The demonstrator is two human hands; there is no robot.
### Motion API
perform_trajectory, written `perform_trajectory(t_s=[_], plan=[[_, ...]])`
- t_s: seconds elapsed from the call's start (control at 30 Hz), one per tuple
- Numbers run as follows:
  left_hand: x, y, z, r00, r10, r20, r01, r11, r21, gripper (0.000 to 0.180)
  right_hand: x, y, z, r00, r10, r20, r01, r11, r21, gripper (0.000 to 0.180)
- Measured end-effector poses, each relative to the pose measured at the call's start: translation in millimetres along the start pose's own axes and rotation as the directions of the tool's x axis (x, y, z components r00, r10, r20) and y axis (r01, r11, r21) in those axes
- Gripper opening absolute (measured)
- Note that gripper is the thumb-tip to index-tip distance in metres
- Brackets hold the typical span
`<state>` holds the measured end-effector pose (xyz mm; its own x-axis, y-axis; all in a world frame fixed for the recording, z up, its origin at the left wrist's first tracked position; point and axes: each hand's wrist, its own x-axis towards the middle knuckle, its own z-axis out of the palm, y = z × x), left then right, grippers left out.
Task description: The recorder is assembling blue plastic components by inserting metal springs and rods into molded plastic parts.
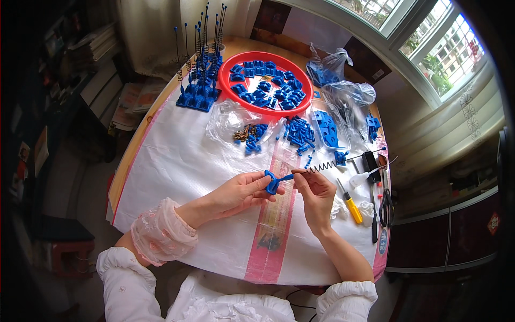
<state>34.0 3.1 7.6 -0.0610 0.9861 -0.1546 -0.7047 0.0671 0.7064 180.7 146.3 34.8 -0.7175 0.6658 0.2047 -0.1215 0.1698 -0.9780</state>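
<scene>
L hand is clamped on a small blue base, thumb over it, other fingers below. R hand has thumb & index together, pinched on the near end of a dark spring stalk, where it meets the base's blue stem. Base + stalk are up over the near-mid part of the surface, b/w both hands; stalk slants far-right past R hand, coil approx. midway, blue ball tip at the far end.

White sheet covers most of the surface, w/ a pink-edged band under the hands. Far side, mid: round red tray w/ lots of blue clips inside. Far L, beside the tray: cluster of upright spring pieces, ball tips up. Nearer than the tray: clear plastic bag w/ brownish small parts & blue bits; just R of it, pile of blue pegs. Further R: clear container w/ flat blue pieces. R side of surface: white bottle w/ thin nozzle, yellow-handled screwdriver near R hand, dark scissors at the R edge.
</scene>
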Motion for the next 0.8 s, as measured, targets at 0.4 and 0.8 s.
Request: perform_trajectory(t_s=[0.4,0.8], plan=[[-1.1,1.0,-2.0,0.997,-0.074,-0.007,0.074,0.996,-0.040,0.040,-2.0,2.7,-3.3,0.998,0.046,0.044,-0.048,0.997,0.058,0.014],[-1.2,1.6,-3.6,0.986,-0.160,0.039,0.163,0.977,-0.138,0.041,-1.8,-1.1,1.1,0.998,0.050,0.025,-0.052,0.995,0.087,0.010]])
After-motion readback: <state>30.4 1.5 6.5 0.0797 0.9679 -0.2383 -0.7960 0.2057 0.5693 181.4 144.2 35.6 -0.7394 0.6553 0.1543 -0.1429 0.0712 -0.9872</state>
